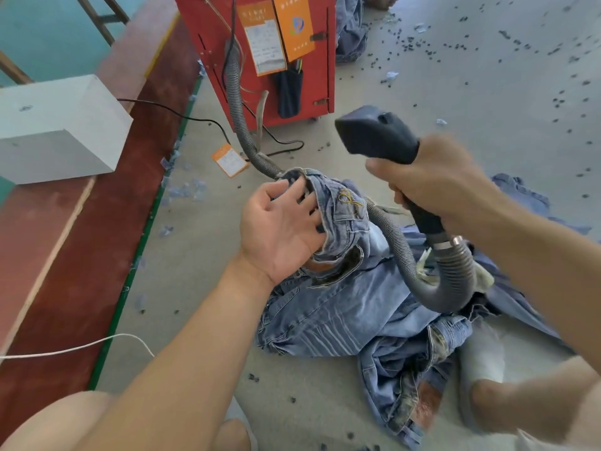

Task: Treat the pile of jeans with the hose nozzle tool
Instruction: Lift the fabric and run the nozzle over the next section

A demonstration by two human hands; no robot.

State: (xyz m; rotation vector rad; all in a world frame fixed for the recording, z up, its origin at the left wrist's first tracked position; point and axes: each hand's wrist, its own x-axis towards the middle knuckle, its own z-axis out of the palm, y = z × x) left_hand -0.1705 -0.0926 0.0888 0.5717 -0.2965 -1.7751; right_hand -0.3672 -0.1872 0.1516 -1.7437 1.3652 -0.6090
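We sit on the floor with the pile of jeans heaped between our legs. Our right hand is wrapped tight around the handle of the nozzle, holding it up in the air above the pile, its flat head tipped away from the denim, so it touches no cloth at this moment. The ribbed hose loops down from the handle, crosses the jeans and runs off to the red machine behind.

Our left hand has its fingers pushed into the waistband of the top pair, palm up, lifting and spreading the opening. We judge this is to give the nozzle a way in or a taut face to work on. Dark bits and blue scraps lie scattered about the floor, and an orange tag lies near the hose.
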